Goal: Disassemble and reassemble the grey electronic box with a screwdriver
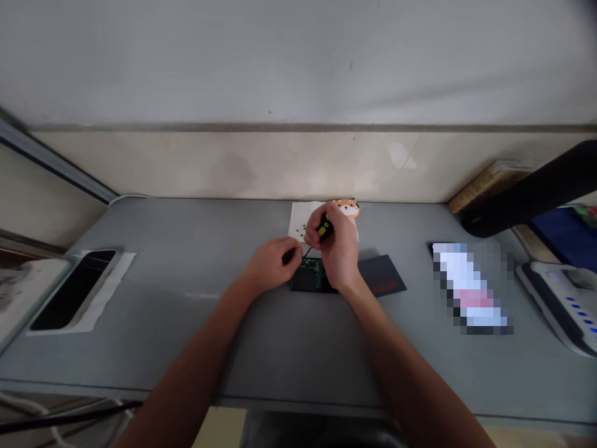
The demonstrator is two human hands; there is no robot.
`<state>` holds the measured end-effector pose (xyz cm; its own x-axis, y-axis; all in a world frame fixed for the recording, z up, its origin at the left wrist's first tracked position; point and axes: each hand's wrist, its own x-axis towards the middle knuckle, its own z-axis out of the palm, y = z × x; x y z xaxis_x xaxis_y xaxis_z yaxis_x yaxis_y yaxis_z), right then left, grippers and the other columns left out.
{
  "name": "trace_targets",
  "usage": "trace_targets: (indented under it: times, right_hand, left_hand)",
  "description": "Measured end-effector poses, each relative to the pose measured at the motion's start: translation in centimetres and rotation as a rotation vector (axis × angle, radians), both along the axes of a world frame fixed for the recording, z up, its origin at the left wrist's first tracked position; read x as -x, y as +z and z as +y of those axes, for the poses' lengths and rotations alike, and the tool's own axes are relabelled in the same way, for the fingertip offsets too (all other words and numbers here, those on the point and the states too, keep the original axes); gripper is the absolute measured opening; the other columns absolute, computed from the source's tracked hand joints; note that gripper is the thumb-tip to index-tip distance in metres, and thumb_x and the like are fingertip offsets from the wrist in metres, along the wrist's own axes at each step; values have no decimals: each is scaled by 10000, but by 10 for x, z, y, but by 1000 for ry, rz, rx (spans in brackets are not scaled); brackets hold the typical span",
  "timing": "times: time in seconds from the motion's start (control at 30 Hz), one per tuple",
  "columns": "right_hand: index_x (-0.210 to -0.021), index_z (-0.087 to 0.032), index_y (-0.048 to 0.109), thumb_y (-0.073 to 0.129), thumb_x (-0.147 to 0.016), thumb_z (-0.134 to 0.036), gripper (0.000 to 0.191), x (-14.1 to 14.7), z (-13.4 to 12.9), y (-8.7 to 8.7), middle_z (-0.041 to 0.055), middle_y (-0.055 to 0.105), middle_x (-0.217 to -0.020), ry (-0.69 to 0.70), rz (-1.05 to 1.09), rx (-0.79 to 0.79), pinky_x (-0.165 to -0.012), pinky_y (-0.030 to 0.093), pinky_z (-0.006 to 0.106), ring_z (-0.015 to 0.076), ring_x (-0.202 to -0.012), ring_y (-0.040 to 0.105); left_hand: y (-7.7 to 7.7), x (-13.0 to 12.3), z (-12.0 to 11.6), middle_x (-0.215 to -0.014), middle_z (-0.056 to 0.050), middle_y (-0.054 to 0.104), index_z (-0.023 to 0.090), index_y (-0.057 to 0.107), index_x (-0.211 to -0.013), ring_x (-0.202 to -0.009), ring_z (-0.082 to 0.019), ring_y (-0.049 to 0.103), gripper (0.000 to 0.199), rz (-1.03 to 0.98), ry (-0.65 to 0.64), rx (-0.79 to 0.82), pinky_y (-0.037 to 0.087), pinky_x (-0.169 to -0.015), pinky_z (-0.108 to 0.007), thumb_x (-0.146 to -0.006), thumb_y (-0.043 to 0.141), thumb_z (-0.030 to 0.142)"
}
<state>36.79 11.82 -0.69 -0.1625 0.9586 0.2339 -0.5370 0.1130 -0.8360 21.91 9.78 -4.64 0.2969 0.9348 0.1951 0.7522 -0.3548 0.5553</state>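
Note:
My right hand (pixel 344 249) is closed round the black and yellow handle of a screwdriver (pixel 325 230). Its thin shaft slants down to the left, toward the fingertips of my left hand (pixel 273 264). That hand is curled in a pinch at the upper left corner of a green circuit board (pixel 317 266) in a dark casing; a small dark piece shows between its fingers, too unclear to name. Behind the hands lies a white sheet (pixel 298 214) with several tiny dark bits, probably screws. A dark flat panel (pixel 385 274) lies partly behind my right forearm.
A dog-faced item (pixel 347 208) stands by the sheet. A dark phone (pixel 74 289) lies on white paper at left, near a white object (pixel 32 292). At right are a pixelated phone (pixel 471 289), a power strip (pixel 564 305), a black cylinder (pixel 532 193) and a book (pixel 487 183).

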Motion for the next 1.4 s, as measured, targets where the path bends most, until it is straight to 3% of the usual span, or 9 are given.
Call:
trace_targets:
  times: [0.27, 0.73, 1.23, 1.4]
  right_hand:
    - [-698, -231, 511, 580, -944, -568, 423, -3, 3, -2, -43, 427, -613, -17, -17, -17, -512, 286, 275, 104, -530, 365]
    - [-695, -233, 536, 608, -907, -602, 432, -1, 0, 0, -42, 438, -598, 79, -14, -22, -513, 301, 281, 111, -521, 349]
    - [-681, -243, 503, 614, -885, -621, 443, -2, 0, 2, -51, 398, -582, 24, -26, -15, -498, 278, 279, 111, -507, 326]
    - [-691, -240, 532, 610, -897, -603, 425, -2, -1, 0, -45, 420, -578, 70, -9, -20, -503, 294, 278, 115, -507, 344]
  left_hand:
    - [4, 1, -1, -876, -33, 687, 210, 642, -850, -768, -164, 642, 162, -46, -43, -118, 502, -735, -288, -888, 495, 156]
    - [1, 2, 2, -881, -28, 708, 216, 651, -808, -829, -184, 672, 214, 27, -57, -84, 522, -796, -308, -902, 463, 172]
    - [-3, 2, 3, -912, -33, 723, 218, 666, -851, -833, -186, 673, 224, -10, -43, -25, 540, -811, -321, -915, 453, 189]
    - [0, 2, 2, -907, -37, 713, 221, 668, -842, -864, -196, 671, 228, 14, -60, -36, 541, -840, -331, -916, 453, 198]
